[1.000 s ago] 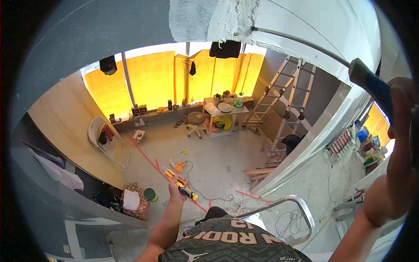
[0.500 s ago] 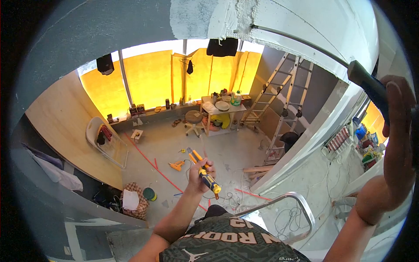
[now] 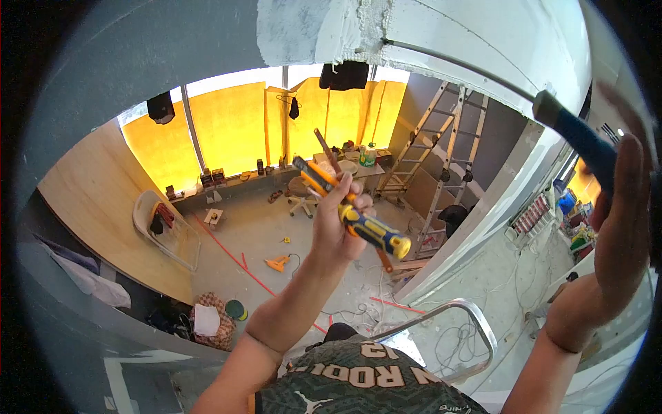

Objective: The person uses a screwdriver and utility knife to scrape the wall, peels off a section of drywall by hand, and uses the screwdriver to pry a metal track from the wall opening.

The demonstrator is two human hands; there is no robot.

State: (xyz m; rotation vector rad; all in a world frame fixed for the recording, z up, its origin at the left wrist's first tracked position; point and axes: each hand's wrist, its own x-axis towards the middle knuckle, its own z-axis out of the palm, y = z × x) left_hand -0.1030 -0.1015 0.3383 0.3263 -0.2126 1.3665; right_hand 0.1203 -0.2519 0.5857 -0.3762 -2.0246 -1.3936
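Observation:
My left hand [image 3: 341, 217] is raised in the middle, its fingers wrapped round a bundle of tools. A yellow-and-blue handle [image 3: 376, 231] points down right, an orange-and-black tool [image 3: 314, 176] points up left, and a thin brown bar [image 3: 326, 150] crosses behind. At the right edge my right hand [image 3: 617, 228] is round a blue-handled tool [image 3: 583, 141], its upper fingers blurred and stretched upward. The tool's long dark shaft [image 3: 462, 62] runs up left, its tip at the rough plastered edge [image 3: 372, 41] of the white overhead surface.
A metal rail [image 3: 476, 321] curves below my hands. Beyond it stand ladders [image 3: 448, 145], a cluttered small table [image 3: 365, 181] and a folding chair [image 3: 158, 224]. An orange tool [image 3: 278, 263], cables [image 3: 455, 345] and red tape [image 3: 238, 265] lie on the floor.
My left hand has risen and moved right with its tools, and the brown bar now shows more fully. My right hand's fingers have shifted on the blue handle. The view has moved slightly.

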